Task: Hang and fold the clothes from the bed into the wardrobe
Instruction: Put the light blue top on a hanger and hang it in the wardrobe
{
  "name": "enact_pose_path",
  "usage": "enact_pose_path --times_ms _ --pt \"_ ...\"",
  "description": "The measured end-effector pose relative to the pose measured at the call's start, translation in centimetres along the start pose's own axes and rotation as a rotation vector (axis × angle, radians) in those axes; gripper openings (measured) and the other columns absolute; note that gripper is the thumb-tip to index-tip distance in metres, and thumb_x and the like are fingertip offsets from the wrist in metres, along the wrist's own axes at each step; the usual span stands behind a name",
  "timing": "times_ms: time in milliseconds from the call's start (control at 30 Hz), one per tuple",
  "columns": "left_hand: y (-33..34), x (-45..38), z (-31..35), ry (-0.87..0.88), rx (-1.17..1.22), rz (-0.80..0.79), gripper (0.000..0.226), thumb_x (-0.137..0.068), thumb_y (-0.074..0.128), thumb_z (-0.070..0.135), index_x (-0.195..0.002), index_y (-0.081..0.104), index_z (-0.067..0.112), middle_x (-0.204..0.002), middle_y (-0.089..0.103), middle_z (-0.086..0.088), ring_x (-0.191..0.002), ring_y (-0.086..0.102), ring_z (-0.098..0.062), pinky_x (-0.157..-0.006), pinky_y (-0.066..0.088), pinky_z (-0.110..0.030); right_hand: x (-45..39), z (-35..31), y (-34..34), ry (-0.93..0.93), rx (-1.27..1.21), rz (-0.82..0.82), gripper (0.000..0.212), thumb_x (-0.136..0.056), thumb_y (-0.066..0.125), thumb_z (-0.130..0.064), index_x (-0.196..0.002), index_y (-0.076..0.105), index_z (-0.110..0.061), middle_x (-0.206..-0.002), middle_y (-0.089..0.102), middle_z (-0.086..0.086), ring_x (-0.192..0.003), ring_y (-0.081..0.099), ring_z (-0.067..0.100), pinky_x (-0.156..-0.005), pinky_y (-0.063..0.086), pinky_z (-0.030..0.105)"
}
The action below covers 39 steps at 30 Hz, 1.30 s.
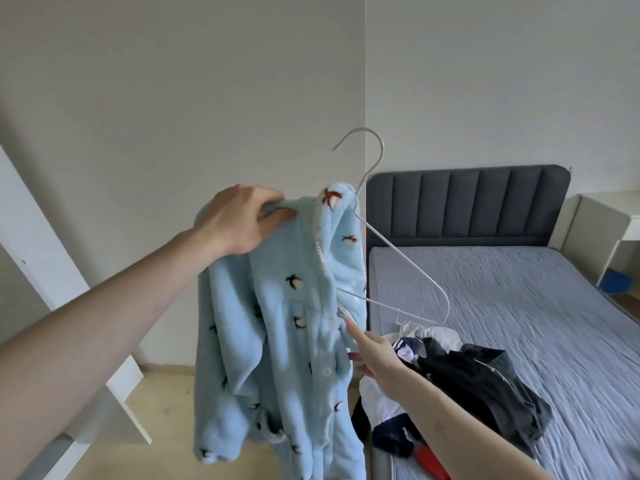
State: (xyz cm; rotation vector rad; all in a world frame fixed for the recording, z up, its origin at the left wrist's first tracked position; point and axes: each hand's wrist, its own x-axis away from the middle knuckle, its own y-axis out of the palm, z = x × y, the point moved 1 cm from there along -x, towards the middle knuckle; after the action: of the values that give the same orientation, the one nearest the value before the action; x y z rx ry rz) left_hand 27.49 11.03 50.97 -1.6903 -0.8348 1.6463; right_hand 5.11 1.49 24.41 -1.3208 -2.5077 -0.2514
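Left hand (242,220) gripped shoulder of one blue fleece garment (277,341), held up. Right hand (377,355), index finger extended, other fingers loose, touched its front edge below one white hanger (408,271) half-inserted. One clothes pile (467,382) on bed (536,306) right of hands.

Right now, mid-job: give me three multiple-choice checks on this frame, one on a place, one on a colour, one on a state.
1. Where is the clothes pile?
A. on the bed's near corner
B. on the floor
C. on the desk

2. What colour is the fleece garment?
A. light blue
B. red
C. grey

3. How far is the hanger in?
A. fully in
B. one side in the garment
C. not touching

Key: A, the pile lies on the mattress; A, pale blue with small birds; B, its other arm sticks out bare while the left hand grips the collar.
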Motion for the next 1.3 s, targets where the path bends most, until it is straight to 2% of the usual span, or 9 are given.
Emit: enact_pose_path --times_ms 167,267,400,567,867,1000,1100,1200,1300 --pt "-1.4 1.4 -2.8 0.002 -0.119 -0.004 0.054 -0.097 0.042 0.065 -0.068 0.041 0.019 -0.063 0.049 0.005 -0.062 0.049 -0.020 -0.056 0.040 -0.038 -1.5 -1.4 -2.4 -0.191 -0.022 0.223 0.007 -0.093 0.075 -0.026 -0.096 0.076 -0.020 -0.089 0.078 0.006 -0.073 0.070 0.015 -0.063 0.057 0.027" --pt "-1.3 3.4 -5.3 -0.022 -0.172 -0.017 0.057 -0.099 0.042 0.068 -0.070 0.048 0.019 -0.068 0.053 0.007 -0.066 0.051 -0.020 -0.058 0.043 -0.038 -1.3 -3.5 -5.9 -0.369 0.066 0.326 0.020 -0.093 0.068 -0.007 -0.087 0.078 -0.023 -0.080 0.076 0.009 -0.063 0.066 0.016 -0.056 0.055 0.030" --pt "-0.5 5.2 -7.0 -0.053 -0.192 0.021 0.052 -0.097 0.039 0.069 -0.067 0.042 0.026 -0.063 0.048 0.010 -0.062 0.048 -0.020 -0.053 0.034 -0.032 -1.1 -7.2 -8.3 -0.501 0.164 0.357 0.027 -0.090 0.072 -0.004 -0.079 0.080 -0.027 -0.066 0.073 -0.005 -0.050 0.061 0.008 -0.050 0.051 0.019" --pt "-0.4 5.9 -8.1 0.021 -0.250 0.029 0.054 -0.099 0.029 0.071 -0.064 0.037 0.031 -0.059 0.044 0.011 -0.055 0.046 -0.019 -0.048 0.024 -0.025 -0.8 -11.2 -10.8 -0.496 0.196 0.292 0.021 -0.085 0.078 -0.003 -0.076 0.082 -0.022 -0.064 0.066 0.001 -0.061 0.050 0.014 -0.058 0.044 0.029" --pt "3.5 7.1 -7.0 0.029 -0.390 -0.163 0.041 -0.103 0.041 0.056 -0.086 0.064 0.026 -0.083 0.064 0.006 -0.079 0.067 -0.032 -0.058 0.038 -0.033 3.9 -18.1 -8.9 -0.639 0.185 0.314 0.042 -0.080 0.063 0.001 -0.076 0.083 -0.037 -0.068 0.075 -0.008 -0.058 0.061 0.000 -0.054 0.051 0.017" --pt "5.8 7.5 -6.6 -0.206 -0.309 -0.274 0.045 -0.106 0.030 0.055 -0.100 0.069 0.032 -0.098 0.068 0.004 -0.092 0.067 -0.027 -0.072 0.048 -0.037 7.8 -19.7 -4.5 -0.827 0.293 0.193 0.035 -0.077 0.059 -0.003 -0.081 0.081 -0.030 -0.072 0.077 -0.004 -0.060 0.069 0.005 -0.052 0.053 0.019" --pt "7.2 7.8 -5.5 -0.288 -0.138 -0.169 0.050 -0.104 0.029 0.062 -0.082 0.063 0.033 -0.077 0.064 0.013 -0.073 0.063 -0.013 -0.060 0.043 -0.033 9.8 -18.1 -0.4 -0.865 0.386 0.044 0.032 -0.079 0.057 -0.006 -0.080 0.076 -0.030 -0.069 0.074 -0.006 -0.056 0.064 0.004 -0.052 0.047 0.015" --pt "7.2 7.6 -3.9 -0.377 -0.039 -0.085 0.040 -0.098 0.031 0.064 -0.076 0.057 0.044 -0.062 0.057 0.017 -0.059 0.050 0.001 -0.051 0.031 -0.027 10.5 -14.7 2.3 -0.803 0.788 -0.189 0.024 -0.083 0.057 -0.017 -0.089 0.072 -0.035 -0.089 0.072 -0.016 -0.074 0.060 -0.002 -0.068 0.046 0.012" --pt "6.9 7.7 -3.4 -0.405 0.004 -0.075 0.029 -0.094 0.034 0.053 -0.077 0.055 0.041 -0.064 0.060 0.015 -0.060 0.056 -0.006 -0.053 0.036 -0.028 10.0 -12.9 1.7 -0.673 1.079 -0.384 0.016 -0.090 0.068 -0.033 -0.105 0.070 -0.039 -0.108 0.066 -0.022 -0.094 0.060 -0.002 -0.088 0.053 0.021"
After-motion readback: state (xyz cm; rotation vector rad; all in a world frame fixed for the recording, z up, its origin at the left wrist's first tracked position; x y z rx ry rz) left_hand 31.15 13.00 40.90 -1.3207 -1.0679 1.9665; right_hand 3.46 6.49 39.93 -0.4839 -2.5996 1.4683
